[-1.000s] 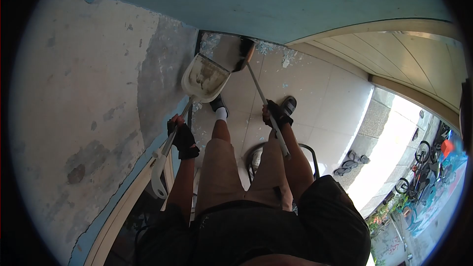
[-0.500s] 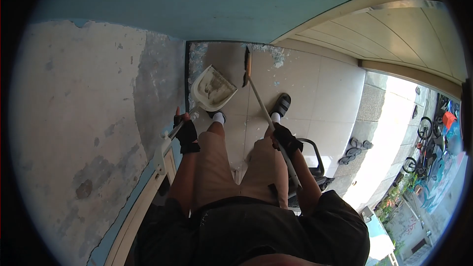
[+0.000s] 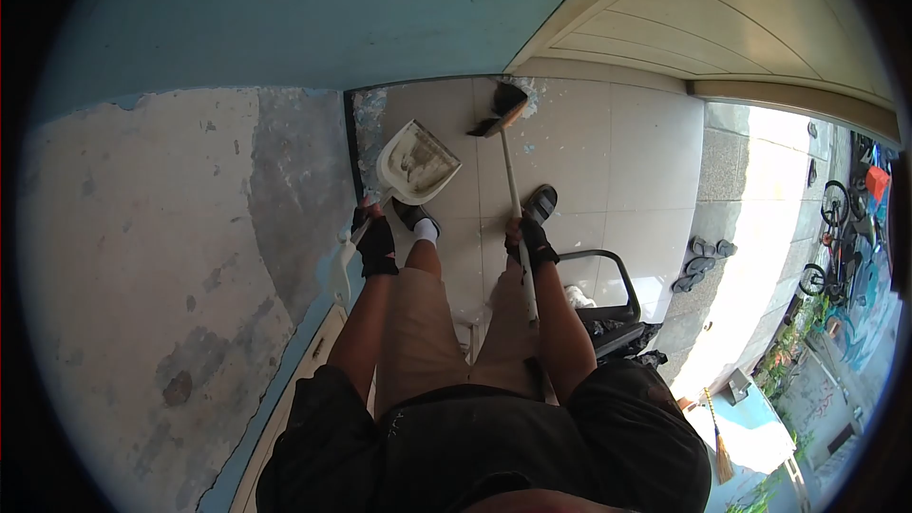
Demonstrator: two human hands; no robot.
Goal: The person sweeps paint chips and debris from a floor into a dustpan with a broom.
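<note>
While both gloved hands grip long handles, the sweeping looks partly done.
Progress: blue paint flakes point(image 3: 521, 87) lie along the wall foot on the pale tiled floor point(image 3: 608, 161); the pan holds only grime, so gathering seems left.
Left hand point(image 3: 375, 239): fingers wrapped tight round the handle of the cream plastic dustpan point(image 3: 418, 163), whose scoop lies ahead of the knuckles.
Right hand point(image 3: 530, 239): fingers clamped on the white pole of the dark-bristled broom point(image 3: 502, 104), its head resting by the flakes.
</note>
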